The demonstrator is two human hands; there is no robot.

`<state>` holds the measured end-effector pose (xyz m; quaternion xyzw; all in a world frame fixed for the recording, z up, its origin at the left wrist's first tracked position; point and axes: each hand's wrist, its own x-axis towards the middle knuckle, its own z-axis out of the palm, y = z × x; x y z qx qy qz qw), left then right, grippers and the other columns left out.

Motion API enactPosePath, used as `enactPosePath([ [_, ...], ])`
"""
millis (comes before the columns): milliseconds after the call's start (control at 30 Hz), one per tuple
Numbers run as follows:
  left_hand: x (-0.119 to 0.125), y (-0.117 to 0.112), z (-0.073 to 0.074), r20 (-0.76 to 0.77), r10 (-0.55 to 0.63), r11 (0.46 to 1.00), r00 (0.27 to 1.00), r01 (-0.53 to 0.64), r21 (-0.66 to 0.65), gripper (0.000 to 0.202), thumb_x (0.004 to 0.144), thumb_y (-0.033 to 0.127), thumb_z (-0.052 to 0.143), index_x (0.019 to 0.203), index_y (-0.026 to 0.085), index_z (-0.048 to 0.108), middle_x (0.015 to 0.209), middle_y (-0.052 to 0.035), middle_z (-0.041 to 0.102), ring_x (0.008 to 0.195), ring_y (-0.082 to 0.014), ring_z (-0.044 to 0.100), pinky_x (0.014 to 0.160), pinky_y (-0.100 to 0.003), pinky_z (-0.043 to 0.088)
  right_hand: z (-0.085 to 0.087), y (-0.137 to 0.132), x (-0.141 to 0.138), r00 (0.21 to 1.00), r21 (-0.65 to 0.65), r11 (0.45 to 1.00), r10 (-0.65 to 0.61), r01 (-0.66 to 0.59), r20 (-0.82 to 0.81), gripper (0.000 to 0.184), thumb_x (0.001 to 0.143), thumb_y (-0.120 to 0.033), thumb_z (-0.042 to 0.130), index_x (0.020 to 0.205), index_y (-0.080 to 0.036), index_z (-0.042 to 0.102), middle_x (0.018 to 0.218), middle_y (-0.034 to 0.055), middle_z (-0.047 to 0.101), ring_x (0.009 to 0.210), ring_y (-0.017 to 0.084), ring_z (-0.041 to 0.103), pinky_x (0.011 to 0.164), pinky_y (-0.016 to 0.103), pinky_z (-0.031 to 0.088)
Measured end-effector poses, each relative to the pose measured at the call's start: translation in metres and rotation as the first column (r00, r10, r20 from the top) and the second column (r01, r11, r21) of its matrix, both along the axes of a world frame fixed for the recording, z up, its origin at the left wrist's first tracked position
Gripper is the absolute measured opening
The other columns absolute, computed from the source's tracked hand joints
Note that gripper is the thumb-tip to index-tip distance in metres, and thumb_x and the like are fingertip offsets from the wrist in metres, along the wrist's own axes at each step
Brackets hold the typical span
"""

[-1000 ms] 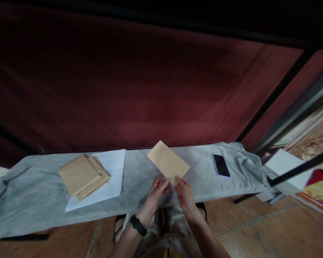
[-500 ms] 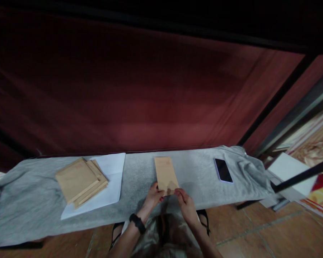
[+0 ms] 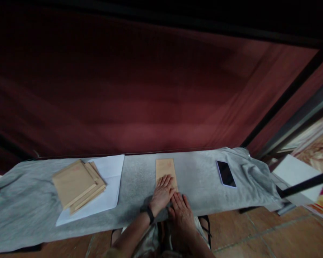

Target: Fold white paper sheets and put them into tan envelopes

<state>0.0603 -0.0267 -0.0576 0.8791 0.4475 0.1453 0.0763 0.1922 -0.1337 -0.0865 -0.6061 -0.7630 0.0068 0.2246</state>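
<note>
A brown paper envelope (image 3: 164, 167) lies flat on the grey cloth in front of me, its long side pointing away. My left hand (image 3: 163, 191) rests flat on the envelope's near half, fingers stretched out. Just right of it, my right hand (image 3: 181, 209) also lies flat, its fingertips at the envelope's near right corner. Both palms face down, so the near end of the envelope is hidden under them. Neither hand grips anything.
Several brown envelopes (image 3: 76, 182) lie piled on white paper sheets (image 3: 111, 179) at the left. A phone (image 3: 226, 173) lies at the right. Grey cloth (image 3: 138, 179) covers the narrow bench, and a dark red panel (image 3: 150, 89) rises behind it.
My hands were holding the envelope's near edge by the fingers. They have let go of that hold and now lie flat, the left one further up on the envelope.
</note>
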Motion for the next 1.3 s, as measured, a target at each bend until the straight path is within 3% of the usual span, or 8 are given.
enactPosePath([
  [167,0.022,0.048,-0.005,-0.040,0.038,0.999,0.998,-0.039,-0.032,0.060,0.102,0.042,0.038,0.155,0.014,0.038,0.162,-0.0136,0.037,0.152,-0.0255,0.032,0.125,-0.047,0.024,0.011,-0.004,-0.001,1.000,0.007,1.000,0.015,-0.015,0.001,0.056,0.103,-0.029,0.046,0.157,-0.024,0.037,0.152,0.0079,0.054,0.143,0.024,0.048,0.120,0.049,0.036],
  [267,0.029,0.065,-0.004,-0.059,0.047,0.998,0.997,-0.049,-0.029,0.062,0.102,0.046,0.038,0.155,0.013,0.040,0.163,-0.0136,0.036,0.153,-0.0252,0.030,0.126,-0.046,0.020,0.012,-0.004,-0.002,1.000,0.002,1.000,0.006,-0.006,-0.002,0.054,0.103,-0.031,0.046,0.156,-0.023,0.039,0.152,0.0081,0.053,0.143,0.025,0.047,0.120,0.049,0.035],
  [567,0.020,0.062,-0.017,-0.056,0.086,0.996,0.995,-0.086,-0.010,0.066,0.103,0.049,0.032,0.158,0.012,0.033,0.164,-0.0133,0.033,0.154,-0.0256,0.026,0.126,-0.046,0.017,0.017,-0.005,-0.002,0.998,-0.044,0.999,0.009,-0.011,-0.057,0.053,0.104,-0.032,0.044,0.156,-0.022,0.039,0.155,0.0070,0.049,0.145,0.024,0.045,0.124,0.046,0.029],
  [867,-0.013,0.045,-0.015,-0.037,0.158,0.988,0.987,-0.157,0.008,0.065,0.103,0.045,0.034,0.158,0.011,0.031,0.163,-0.0158,0.035,0.154,-0.0261,0.027,0.126,-0.045,0.020,0.023,-0.007,-0.001,0.995,-0.063,0.998,0.018,-0.025,-0.102,0.051,0.105,-0.033,0.042,0.155,-0.021,0.041,0.155,0.0083,0.050,0.147,0.024,0.042,0.124,0.048,0.027],
  [1000,-0.033,0.023,-0.013,-0.046,0.187,0.982,0.981,-0.188,-0.024,0.062,0.103,0.042,0.034,0.156,0.010,0.035,0.162,-0.0176,0.035,0.153,-0.0278,0.029,0.124,-0.048,0.025,0.018,-0.006,0.000,0.996,-0.057,0.998,0.025,-0.030,-0.085,0.052,0.104,-0.029,0.043,0.155,-0.021,0.041,0.155,0.0095,0.049,0.145,0.024,0.044,0.123,0.050,0.030],
  [1133,-0.055,-0.021,-0.010,-0.004,0.078,0.997,0.997,-0.078,-0.016,0.054,0.106,0.038,0.031,0.155,0.016,0.038,0.160,-0.0127,0.042,0.151,-0.0238,0.034,0.123,-0.047,0.031,0.013,-0.002,0.000,0.996,-0.066,0.998,-0.001,-0.004,-0.087,0.049,0.102,-0.023,0.042,0.151,-0.022,0.048,0.153,0.0092,0.052,0.142,0.023,0.048,0.121,0.050,0.033],
  [1200,-0.063,-0.044,-0.007,-0.005,-0.032,0.999,0.999,0.033,0.016,0.053,0.106,0.039,0.035,0.156,0.021,0.038,0.161,-0.0088,0.042,0.151,-0.0220,0.035,0.123,-0.046,0.030,0.012,0.003,0.001,0.994,-0.083,0.997,-0.010,0.001,-0.109,0.047,0.103,-0.024,0.040,0.149,-0.022,0.050,0.152,0.0098,0.053,0.142,0.024,0.048,0.121,0.050,0.032],
  [1300,-0.067,-0.064,-0.001,-0.028,-0.129,0.990,0.991,0.130,0.057,0.053,0.104,0.041,0.042,0.155,0.025,0.040,0.159,-0.0071,0.045,0.149,-0.0222,0.038,0.124,-0.047,0.028,0.014,0.021,0.000,0.992,-0.105,0.994,-0.007,-0.006,-0.124,0.047,0.105,-0.029,0.037,0.150,-0.022,0.050,0.154,0.0107,0.051,0.144,0.025,0.045,0.121,0.051,0.030],
])
